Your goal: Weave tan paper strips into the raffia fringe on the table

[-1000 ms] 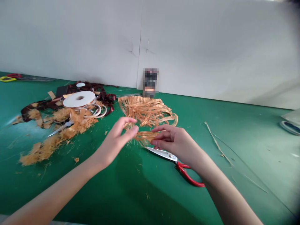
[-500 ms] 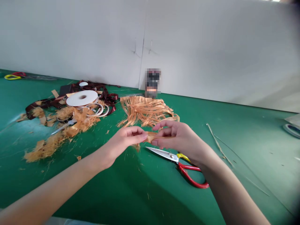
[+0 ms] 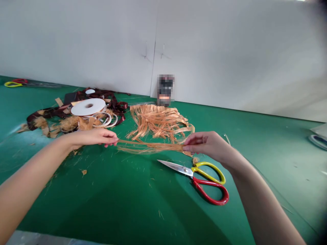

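A thin bundle of tan straw strips (image 3: pixel 150 146) is stretched level above the green table (image 3: pixel 143 204). My left hand (image 3: pixel 95 137) pinches its left end and my right hand (image 3: pixel 205 144) pinches its right end, both closed. Just below my right hand lie scissors (image 3: pixel 201 176) with one yellow and one red handle, blades pointing left. Behind the stretched bundle sits a fanned pile of the same straw strips (image 3: pixel 159 120).
A white tape roll (image 3: pixel 88 107), dark brown ribbon (image 3: pixel 114 105) and straw scraps (image 3: pixel 68 124) clutter the back left. Another pair of scissors (image 3: pixel 12 83) lies at the far left by the white wall. A blurred small object (image 3: pixel 165 90) stands against the wall.
My hands have moved apart, the left one far to the left, drawing the straw bundle out straight. The scissors' handles now show fully.
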